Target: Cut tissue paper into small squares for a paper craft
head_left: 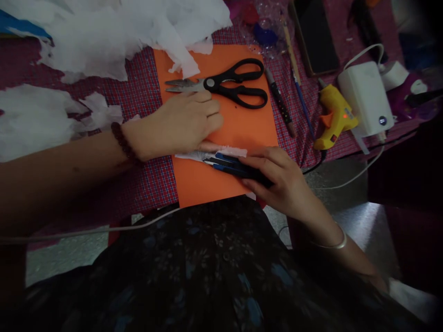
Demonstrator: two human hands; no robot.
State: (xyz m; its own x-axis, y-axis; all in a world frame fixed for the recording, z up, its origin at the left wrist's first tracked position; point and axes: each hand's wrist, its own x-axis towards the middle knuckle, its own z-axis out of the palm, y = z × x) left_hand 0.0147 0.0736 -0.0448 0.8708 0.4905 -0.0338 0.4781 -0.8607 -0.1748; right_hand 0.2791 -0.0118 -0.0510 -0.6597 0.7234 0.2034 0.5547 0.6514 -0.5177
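An orange sheet (256, 124) lies under both of my hands. My left hand (183, 122) rests on it with curled fingers, its thumb at a small strip of white paper (233, 151). My right hand (277, 177) is closed around a blue-and-black handled tool (230, 165) that lies low over the sheet. The tool's left end is at the white paper beneath my left hand, and its exact kind is hard to make out. Just above my left hand are black-handled scissors (221, 83), their blades nearly closed and pointing left.
Torn white paper (104, 32) is heaped at the upper left. A dark marker (279, 101), a paintbrush (301, 99) and a phone (316, 37) lie to the right. Beyond them are a yellow glue gun (334, 117) and a white box (365, 97) with cables. Checked cloth (148, 180) covers the table.
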